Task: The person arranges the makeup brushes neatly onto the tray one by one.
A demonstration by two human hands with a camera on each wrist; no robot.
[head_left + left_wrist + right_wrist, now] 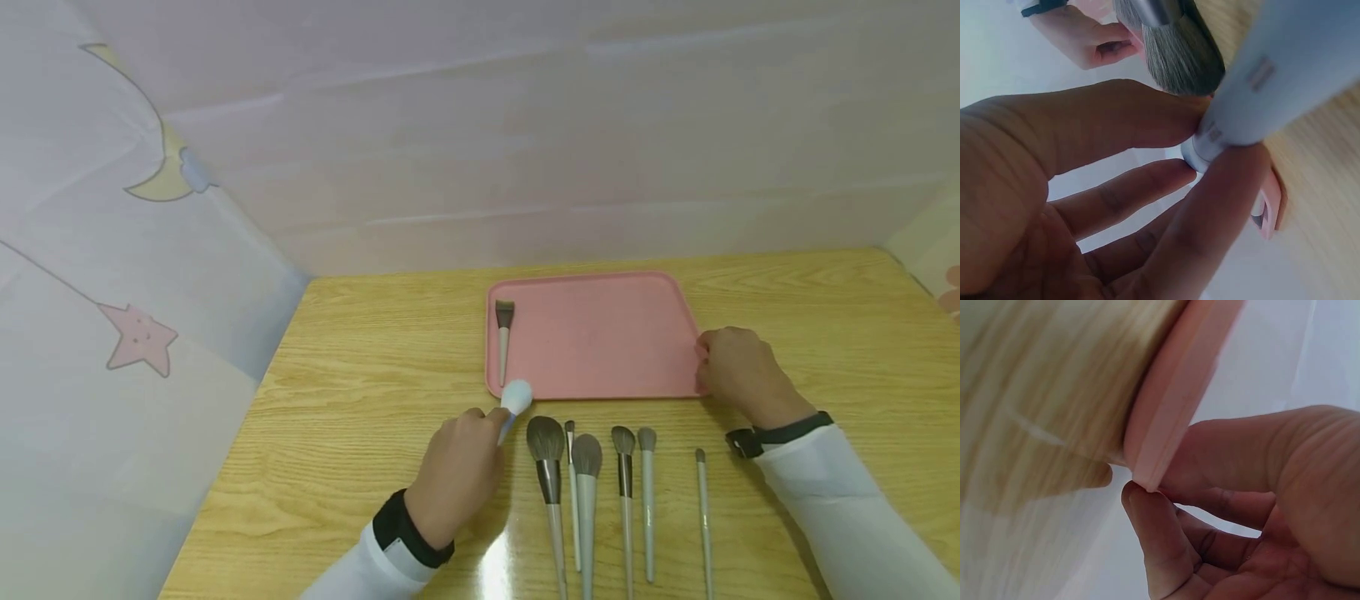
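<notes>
A pink tray (600, 367) lies on the wooden table, with one small flat brush (503, 337) along its left side. My left hand (457, 471) pinches a brush with a pale blue handle and white head (516, 398), just below the tray's front left corner. In the left wrist view the thumb and fingers close round the blue handle (1285, 69), beside a grey brush head (1179, 53). My right hand (738, 371) grips the tray's right rim (1172, 394) near the front corner, fingers curled round its edge.
A row of several grey-haired brushes (585, 500) lies on the table in front of the tray, handles toward me. A thin brush (703, 517) lies apart at the right. Pale fabric walls (150, 250) enclose the table at the back and left.
</notes>
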